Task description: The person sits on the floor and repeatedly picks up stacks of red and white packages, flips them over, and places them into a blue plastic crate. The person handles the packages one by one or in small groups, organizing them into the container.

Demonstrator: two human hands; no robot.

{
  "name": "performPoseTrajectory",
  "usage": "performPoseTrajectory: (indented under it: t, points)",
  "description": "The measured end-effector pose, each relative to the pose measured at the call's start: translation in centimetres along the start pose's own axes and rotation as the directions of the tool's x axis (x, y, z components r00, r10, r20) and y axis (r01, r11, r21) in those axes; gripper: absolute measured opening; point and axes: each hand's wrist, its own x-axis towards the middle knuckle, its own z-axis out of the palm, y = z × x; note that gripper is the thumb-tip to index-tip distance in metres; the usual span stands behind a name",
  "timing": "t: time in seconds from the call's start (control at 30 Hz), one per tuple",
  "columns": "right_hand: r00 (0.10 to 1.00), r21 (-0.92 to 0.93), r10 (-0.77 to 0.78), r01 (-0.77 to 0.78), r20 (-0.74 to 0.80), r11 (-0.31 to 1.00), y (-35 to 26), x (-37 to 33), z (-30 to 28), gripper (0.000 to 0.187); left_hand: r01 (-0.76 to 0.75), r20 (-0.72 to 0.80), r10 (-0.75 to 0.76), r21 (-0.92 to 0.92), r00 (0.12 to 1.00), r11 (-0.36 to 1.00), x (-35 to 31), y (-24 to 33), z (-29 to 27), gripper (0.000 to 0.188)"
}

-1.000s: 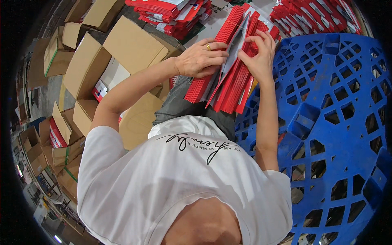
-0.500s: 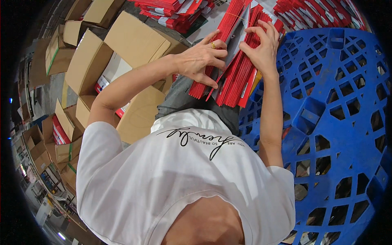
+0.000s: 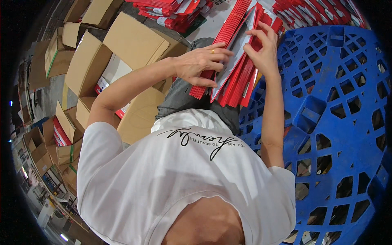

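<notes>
Both my hands hold a stack of flat red folded cartons (image 3: 236, 87) that stands on edge over my lap. My left hand (image 3: 201, 64), a ring on one finger, grips the left part of the stack, its fingers lying across the red edges. My right hand (image 3: 263, 52) presses on the right part, fingers spread along its top. Between the two parts the stack is parted, and a white inner face (image 3: 233, 61) shows in the gap.
A blue plastic grid pallet (image 3: 341, 106) fills the right side. Open brown cardboard boxes (image 3: 132, 41) crowd the left, some with red packs inside. More stacks of red cartons (image 3: 169, 9) lie at the top, with another pile at the top right (image 3: 318, 10).
The stack has been parted wider, so more of the white face shows. Both hands stay on it and have shifted only slightly.
</notes>
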Motion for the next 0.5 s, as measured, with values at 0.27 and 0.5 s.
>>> performPoseTrajectory:
  t: [0.27, 0.5]
  points:
    - [0.998, 0.027, -0.041, 0.042, -0.054, 0.999, -0.4, 0.0, 1.5, 0.020, 0.016, -0.070, -0.005, 0.151, 0.998, 0.988, -1.4, -0.2, -0.2, 0.058]
    - [0.999, -0.080, -0.015, 0.011, -0.048, 0.997, -1.7, 0.0, 1.3, 0.036, 0.021, -0.016, -0.018, 0.173, 1.000, 0.985, -1.8, -1.3, -0.4, 0.077]
